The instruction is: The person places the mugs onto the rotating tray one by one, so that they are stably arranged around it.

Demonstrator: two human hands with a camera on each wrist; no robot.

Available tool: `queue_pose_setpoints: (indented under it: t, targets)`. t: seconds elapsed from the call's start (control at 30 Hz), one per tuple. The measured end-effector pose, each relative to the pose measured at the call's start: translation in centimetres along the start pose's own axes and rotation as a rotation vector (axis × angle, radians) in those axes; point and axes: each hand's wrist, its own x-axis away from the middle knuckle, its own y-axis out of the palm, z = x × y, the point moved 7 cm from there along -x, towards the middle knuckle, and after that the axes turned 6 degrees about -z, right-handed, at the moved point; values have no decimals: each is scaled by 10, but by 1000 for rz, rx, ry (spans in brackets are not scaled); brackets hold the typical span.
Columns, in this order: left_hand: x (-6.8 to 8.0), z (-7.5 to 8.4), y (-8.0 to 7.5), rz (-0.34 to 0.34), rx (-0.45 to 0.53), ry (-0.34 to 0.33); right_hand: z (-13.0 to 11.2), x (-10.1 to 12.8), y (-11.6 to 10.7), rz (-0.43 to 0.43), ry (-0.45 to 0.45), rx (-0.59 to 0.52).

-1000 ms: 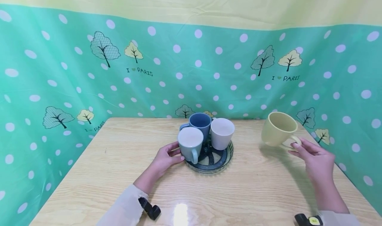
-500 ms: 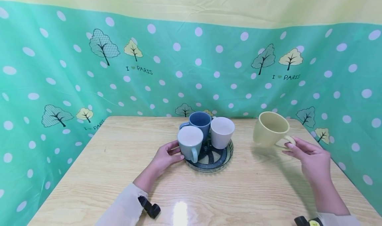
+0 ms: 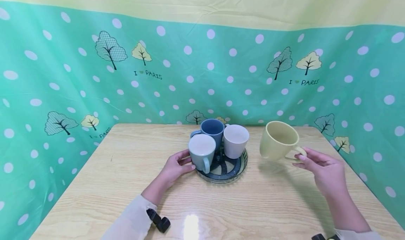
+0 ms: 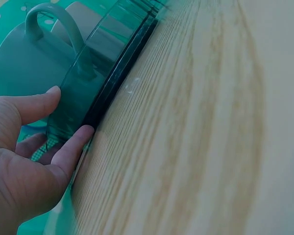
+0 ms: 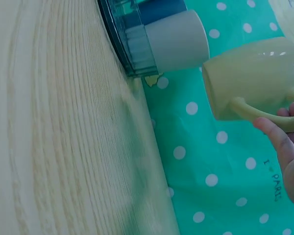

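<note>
My right hand [image 3: 322, 168] pinches the handle of a pale yellow mug [image 3: 278, 140] and holds it tilted in the air, right of the tray; the right wrist view shows the yellow mug [image 5: 255, 81] and my fingers [image 5: 279, 139] on its handle. My left hand [image 3: 177, 166] rests against the left rim of a round dark teal tray [image 3: 235, 169], its fingers [image 4: 71, 149] touching the tray [image 4: 98, 88]. On the tray stand a grey-green mug [image 3: 202, 152], a blue mug [image 3: 212, 130] and a white cup [image 3: 235, 139].
The wooden table [image 3: 126, 183] is walled on three sides by a green polka-dot curtain [image 3: 63, 85]. Bare tabletop lies in front of the tray and to its left.
My right hand has carried the yellow mug leftward, toward the tray, and slightly lower. The left hand and the tray have stayed put.
</note>
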Motion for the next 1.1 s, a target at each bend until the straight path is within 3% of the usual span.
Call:
queue_pose_setpoints:
  t: [0.5,0.73,1.1]
  targets:
    - [-2,-2,-1,7,-10,-3,7,-4,28,-105,58,68]
    - [-1,-2,-1,4,-10,-1,13,-8,43,-217,30,38]
    - [-1,-1,-1,-1,-17,-4,25,-10,60,-270,62,29]
